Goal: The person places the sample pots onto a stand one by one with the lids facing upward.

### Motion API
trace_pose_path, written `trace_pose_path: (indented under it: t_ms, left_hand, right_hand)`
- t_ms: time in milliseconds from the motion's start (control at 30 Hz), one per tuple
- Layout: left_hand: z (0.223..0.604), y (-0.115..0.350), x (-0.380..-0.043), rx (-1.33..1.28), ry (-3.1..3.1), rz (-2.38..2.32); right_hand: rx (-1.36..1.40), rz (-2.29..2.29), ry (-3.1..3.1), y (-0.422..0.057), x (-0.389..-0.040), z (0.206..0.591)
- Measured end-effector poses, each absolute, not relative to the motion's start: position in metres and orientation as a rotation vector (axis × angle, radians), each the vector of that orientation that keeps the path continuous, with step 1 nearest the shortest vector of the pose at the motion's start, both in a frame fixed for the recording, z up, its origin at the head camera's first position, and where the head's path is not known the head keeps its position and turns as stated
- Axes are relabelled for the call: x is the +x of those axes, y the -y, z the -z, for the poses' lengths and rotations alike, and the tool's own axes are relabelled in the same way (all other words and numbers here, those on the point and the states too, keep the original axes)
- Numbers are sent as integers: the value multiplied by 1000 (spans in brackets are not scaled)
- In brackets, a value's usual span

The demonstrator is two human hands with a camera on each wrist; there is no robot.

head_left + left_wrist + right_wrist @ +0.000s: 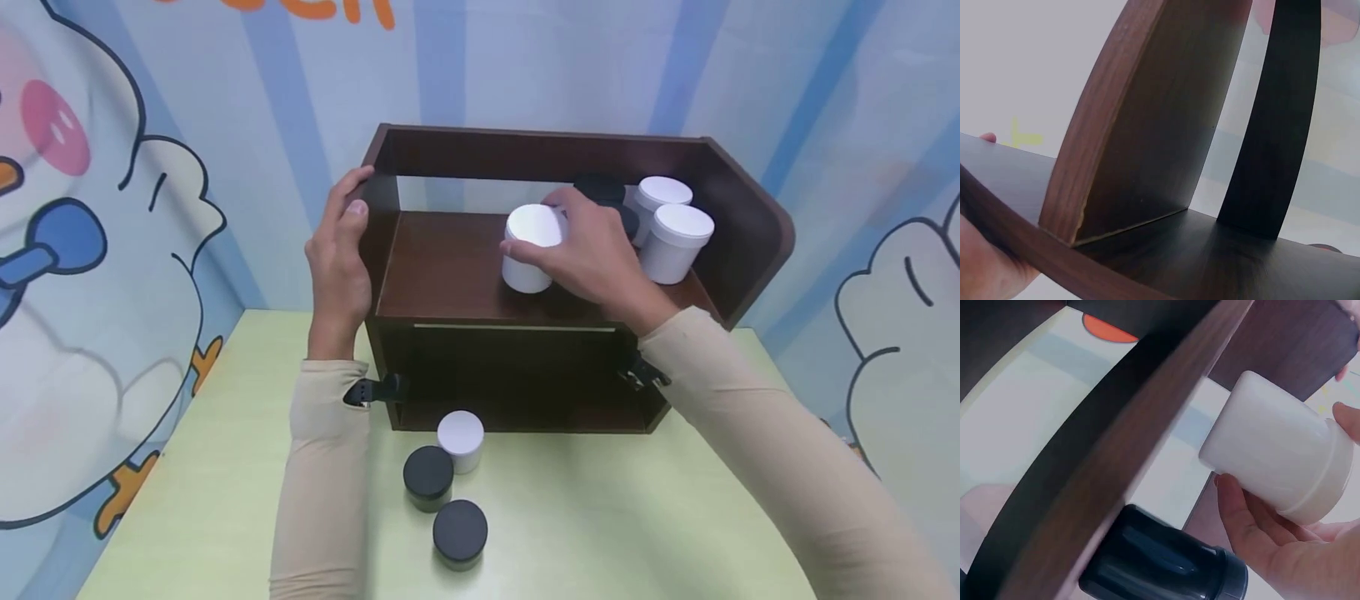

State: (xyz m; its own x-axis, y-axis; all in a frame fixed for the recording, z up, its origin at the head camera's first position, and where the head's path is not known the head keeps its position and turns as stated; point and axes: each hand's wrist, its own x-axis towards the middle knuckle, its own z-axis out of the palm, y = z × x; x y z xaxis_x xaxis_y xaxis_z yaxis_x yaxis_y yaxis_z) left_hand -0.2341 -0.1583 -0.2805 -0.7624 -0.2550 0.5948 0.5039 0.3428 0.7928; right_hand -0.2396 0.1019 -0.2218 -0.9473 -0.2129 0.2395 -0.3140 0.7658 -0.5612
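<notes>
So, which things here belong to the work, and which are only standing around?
Likely part of the work:
white jar in the right hand
brown shelf, left hand at its side
other jars on the shelf
three jars on the table

Likely just background:
printed backdrop
the table itself

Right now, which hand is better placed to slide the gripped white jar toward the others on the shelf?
Right, I'd judge: the right hand already grips that white jar and is nearer the other white jars. The left hand holds the left side of the shelf.
</notes>
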Motion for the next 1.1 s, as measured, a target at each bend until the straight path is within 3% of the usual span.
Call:
trace_pose_path:
  t_ms: [500, 1100]
  left_hand:
    - [281, 161, -234, -199, 1940, 1493]
    - [280, 160, -235, -223, 1935, 1523]
  right_hand:
    - [372, -801, 2885, -76, -271, 204]
    - [104, -845, 2937, -64, -296, 213]
